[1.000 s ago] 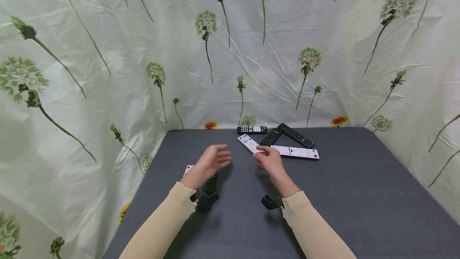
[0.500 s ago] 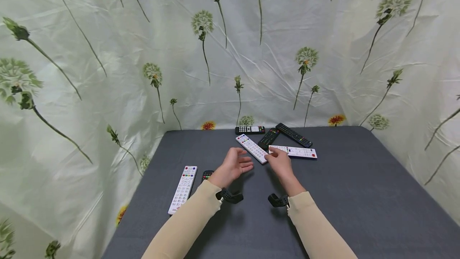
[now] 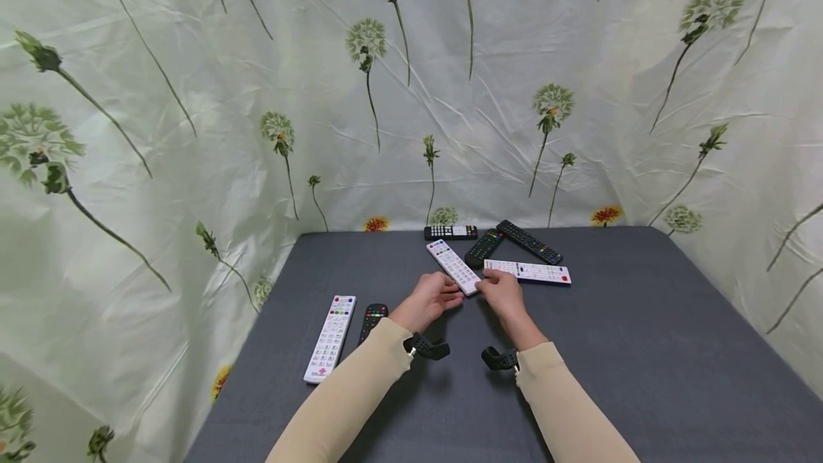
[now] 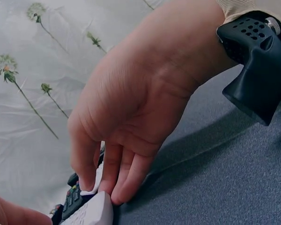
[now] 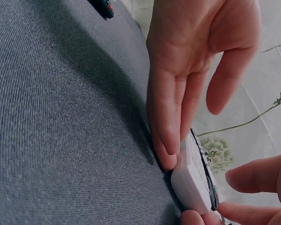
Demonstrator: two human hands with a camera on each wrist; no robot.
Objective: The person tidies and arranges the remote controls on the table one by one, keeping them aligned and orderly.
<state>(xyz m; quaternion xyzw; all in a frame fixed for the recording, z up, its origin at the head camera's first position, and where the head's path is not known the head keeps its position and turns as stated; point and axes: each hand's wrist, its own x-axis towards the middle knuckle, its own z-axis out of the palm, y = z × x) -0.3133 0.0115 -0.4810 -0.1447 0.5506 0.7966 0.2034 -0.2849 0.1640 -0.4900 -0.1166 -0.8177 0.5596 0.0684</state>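
The left hand [image 3: 429,300], fingers together and thumb apart, touches the slanted white remote [image 3: 452,265], short of the far edge of the worktop [image 3: 643,349]. Whether the right hand [image 3: 506,299] pinches it I cannot tell; a rightward push could jostle the neighbouring white remote [image 3: 536,273].

- dark grey table [image 3: 643,349], finely ribbed top up close, far corners kinda rounded off
- pale curtain [image 3: 489,127] right behind the far edge, also running along the left and right edges, pretty creased
- it's printed with green dandelions [image 3: 554,103] and buds [image 3: 45,56] on long skinny stems [image 3: 471,20]
- couple of orange blooms [image 3: 606,216] at the far edge, another one off the left edge
- light's soft, bit of sheen on the curtain
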